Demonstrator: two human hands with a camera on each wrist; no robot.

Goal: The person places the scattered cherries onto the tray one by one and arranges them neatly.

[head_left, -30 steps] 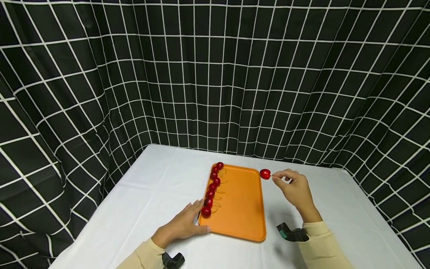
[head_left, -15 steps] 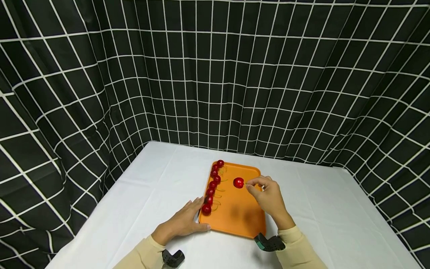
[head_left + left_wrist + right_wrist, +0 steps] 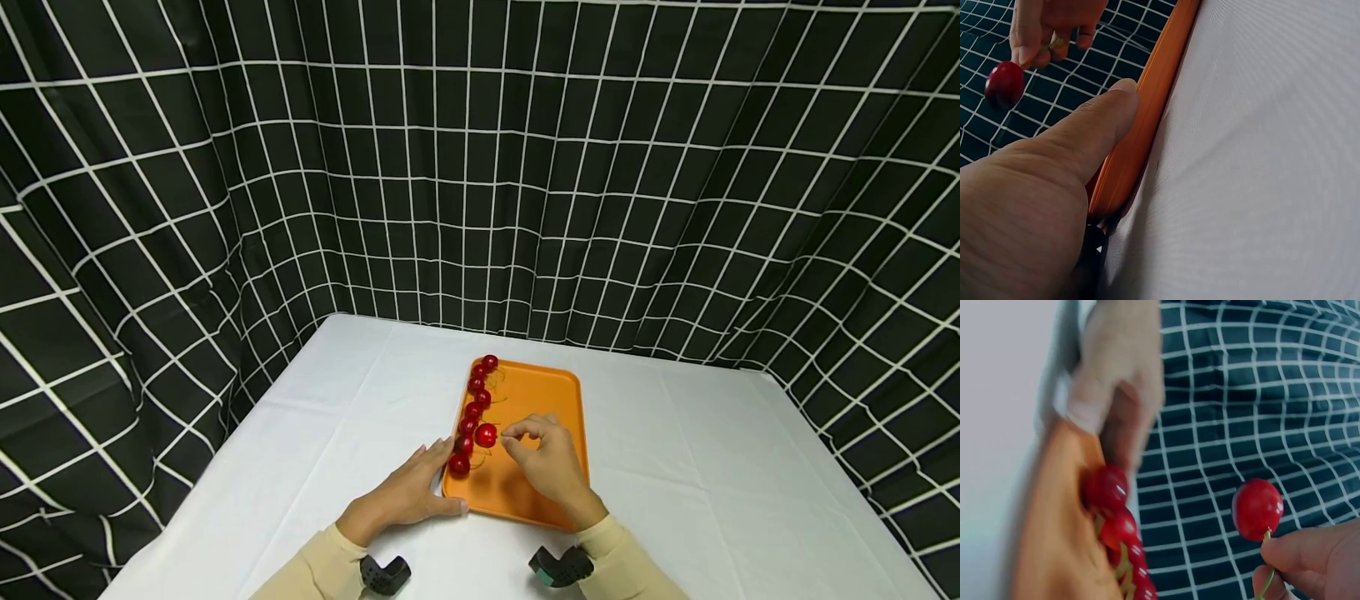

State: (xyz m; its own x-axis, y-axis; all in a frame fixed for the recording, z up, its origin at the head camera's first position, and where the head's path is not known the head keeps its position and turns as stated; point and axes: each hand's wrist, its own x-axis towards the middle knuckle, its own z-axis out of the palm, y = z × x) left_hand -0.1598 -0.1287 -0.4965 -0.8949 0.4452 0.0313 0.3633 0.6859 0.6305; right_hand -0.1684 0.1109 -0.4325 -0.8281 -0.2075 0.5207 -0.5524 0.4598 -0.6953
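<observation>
An orange tray (image 3: 547, 396) lies on the white table, with a row of several red cherries (image 3: 476, 393) along its left edge. My right hand (image 3: 543, 457) hovers over the tray and pinches the stem of one cherry (image 3: 486, 434), which hangs just right of the row's near end; the right wrist view shows this cherry (image 3: 1257, 508) by its green stem. My left hand (image 3: 408, 496) rests flat on the table with straight fingers touching the tray's near left corner; its thumb (image 3: 1094, 128) lies against the tray rim (image 3: 1147, 119).
A white cloth covers the table (image 3: 315, 433). A black curtain with a white grid (image 3: 480, 167) hangs close behind and on both sides. Small black wrist cameras (image 3: 384, 575) sit at both sleeves.
My right hand has carried the cherry from beyond the tray's far right corner leftward and toward me, to the near end of the cherry row. The left hand has stayed put.
</observation>
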